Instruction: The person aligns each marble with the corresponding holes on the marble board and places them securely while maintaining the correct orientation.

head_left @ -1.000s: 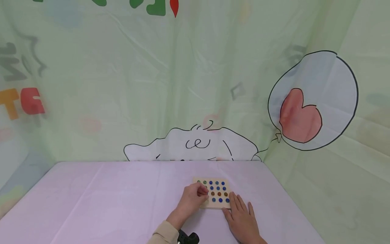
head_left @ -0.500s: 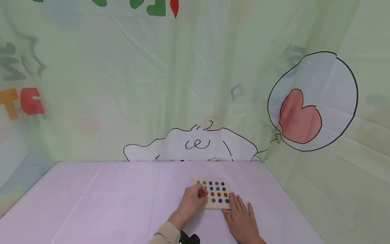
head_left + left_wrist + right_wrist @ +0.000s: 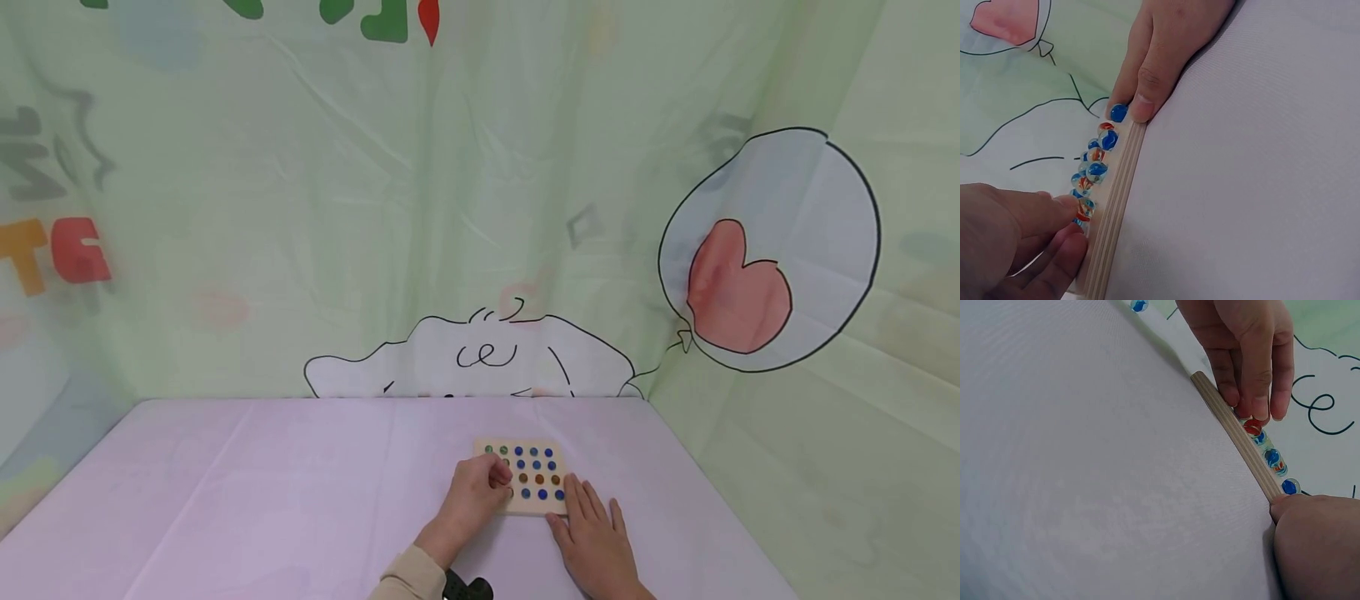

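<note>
A pale wooden board [image 3: 534, 507] holds rows of glass marbles with blue, green and orange-brown swirls. Above its left part is my left hand [image 3: 468, 496], hiding some of the marbles there. In the left wrist view, its thumb and fingers pinch at a clear marble with red and yellow swirls [image 3: 1085, 209] by the board's near edge. The right wrist view shows the same fingertips right at this red-swirled marble [image 3: 1252, 427]. My right hand [image 3: 597, 537] rests against the board's right front corner, fingers extended; its thumb [image 3: 1144, 106] touches the edge beside a blue marble [image 3: 1119, 113].
A pale lilac cloth [image 3: 262, 500] covers the table. Apart from the board, a blue-swirled marble [image 3: 1139, 305] shows at the right wrist view's top edge. A black device [image 3: 468, 587] sits at my left wrist. Printed green curtains [image 3: 337, 208] stand behind the table.
My left hand has shifted very slightly, staying over the board's left front; a marble's edge now shows beneath its fingertips. The right hand and board look still.
</note>
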`<state>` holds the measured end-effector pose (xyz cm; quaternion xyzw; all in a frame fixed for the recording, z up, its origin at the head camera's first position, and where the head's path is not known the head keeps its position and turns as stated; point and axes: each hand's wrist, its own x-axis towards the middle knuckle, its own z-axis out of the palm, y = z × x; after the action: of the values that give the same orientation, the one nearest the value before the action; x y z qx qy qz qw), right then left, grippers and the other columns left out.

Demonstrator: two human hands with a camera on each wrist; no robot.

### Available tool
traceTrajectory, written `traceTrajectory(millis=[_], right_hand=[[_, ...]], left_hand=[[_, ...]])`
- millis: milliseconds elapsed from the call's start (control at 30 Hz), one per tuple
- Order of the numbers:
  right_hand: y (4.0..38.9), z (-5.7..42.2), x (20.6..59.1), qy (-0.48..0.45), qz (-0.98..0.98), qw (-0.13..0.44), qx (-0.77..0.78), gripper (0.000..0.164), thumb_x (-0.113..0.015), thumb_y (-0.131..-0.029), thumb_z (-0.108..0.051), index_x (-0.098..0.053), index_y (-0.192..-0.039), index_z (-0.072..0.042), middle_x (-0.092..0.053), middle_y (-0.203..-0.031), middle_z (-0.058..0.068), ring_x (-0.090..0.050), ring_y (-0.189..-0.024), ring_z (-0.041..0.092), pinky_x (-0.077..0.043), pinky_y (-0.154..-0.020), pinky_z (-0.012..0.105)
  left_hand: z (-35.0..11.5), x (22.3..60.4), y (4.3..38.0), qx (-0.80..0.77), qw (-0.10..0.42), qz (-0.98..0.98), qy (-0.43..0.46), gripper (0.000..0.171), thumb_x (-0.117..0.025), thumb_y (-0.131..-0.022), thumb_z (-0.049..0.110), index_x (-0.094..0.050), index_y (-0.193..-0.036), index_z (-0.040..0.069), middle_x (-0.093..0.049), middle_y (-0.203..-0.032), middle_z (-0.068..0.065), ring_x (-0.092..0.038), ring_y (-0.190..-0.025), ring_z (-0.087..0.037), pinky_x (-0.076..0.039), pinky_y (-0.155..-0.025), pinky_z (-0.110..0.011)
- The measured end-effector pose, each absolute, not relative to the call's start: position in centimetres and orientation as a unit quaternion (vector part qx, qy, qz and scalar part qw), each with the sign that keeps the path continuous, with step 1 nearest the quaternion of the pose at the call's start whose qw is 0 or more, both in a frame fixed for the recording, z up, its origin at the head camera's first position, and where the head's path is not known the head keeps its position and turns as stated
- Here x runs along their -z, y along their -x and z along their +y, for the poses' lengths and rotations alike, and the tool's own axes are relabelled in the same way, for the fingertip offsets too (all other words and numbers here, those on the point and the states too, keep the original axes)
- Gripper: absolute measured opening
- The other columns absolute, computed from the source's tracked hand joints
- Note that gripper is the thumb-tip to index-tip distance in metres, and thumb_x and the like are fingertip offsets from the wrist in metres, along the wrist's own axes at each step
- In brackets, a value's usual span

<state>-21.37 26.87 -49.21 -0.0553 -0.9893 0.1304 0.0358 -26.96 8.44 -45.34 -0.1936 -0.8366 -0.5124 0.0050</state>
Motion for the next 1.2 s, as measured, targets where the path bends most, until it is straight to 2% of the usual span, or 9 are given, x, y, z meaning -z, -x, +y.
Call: traceTrajectory(millis=[200,533,867,1200], right_hand=[[21.4,26.9,49.2,0.055,-0.989,0.034,-0.130,0.073,-0.047,-0.101,-0.041,-0.022,-0.154,0.002,-0.028,-0.160,0.022,-0.021,-0.149,0.044,-0.002,-0.116,0.069],[21.4,26.9,49.2,0.058,-0.990,0.028,-0.127,0.073,-0.047,-0.101,-0.042,-0.022,-0.154,0.002,-0.027,-0.160,0.022,-0.019,-0.149,0.044,-0.001,-0.116,0.069],[21.5,27.0,49.3,0.060,-0.991,0.024,-0.116,0.074,-0.046,-0.102,-0.042,-0.022,-0.154,0.003,-0.027,-0.160,0.023,-0.021,-0.148,0.044,-0.003,-0.117,0.069],[21.5,26.8,49.3,0.057,-0.991,0.032,-0.114,0.074,-0.047,-0.101,-0.042,-0.023,-0.154,0.004,-0.027,-0.160,0.023,-0.021,-0.148,0.044,-0.004,-0.117,0.068]], left_hand=[[8.1,44.9,26.7,0.520,0.002,-0.832,0.192,0.012,-0.073,-0.084,-0.003,-0.067,-0.092,0.004,-0.065,-0.083,-0.001,-0.055,-0.072,-0.005,-0.050,-0.064,-0.017],[7.2,43.4,26.6,0.517,-0.005,-0.833,0.200,0.013,-0.071,-0.088,0.004,-0.067,-0.100,0.005,-0.065,-0.087,0.004,-0.057,-0.078,-0.006,-0.050,-0.068,-0.017],[5.7,42.3,26.6,0.507,0.014,-0.835,0.214,0.009,-0.071,-0.089,0.010,-0.067,-0.097,0.014,-0.065,-0.087,0.005,-0.058,-0.079,-0.006,-0.050,-0.069,-0.018],[3.7,42.6,26.5,0.503,0.018,-0.837,0.215,0.012,-0.069,-0.090,0.009,-0.067,-0.102,0.011,-0.067,-0.091,0.005,-0.060,-0.083,-0.007,-0.052,-0.073,-0.019]])
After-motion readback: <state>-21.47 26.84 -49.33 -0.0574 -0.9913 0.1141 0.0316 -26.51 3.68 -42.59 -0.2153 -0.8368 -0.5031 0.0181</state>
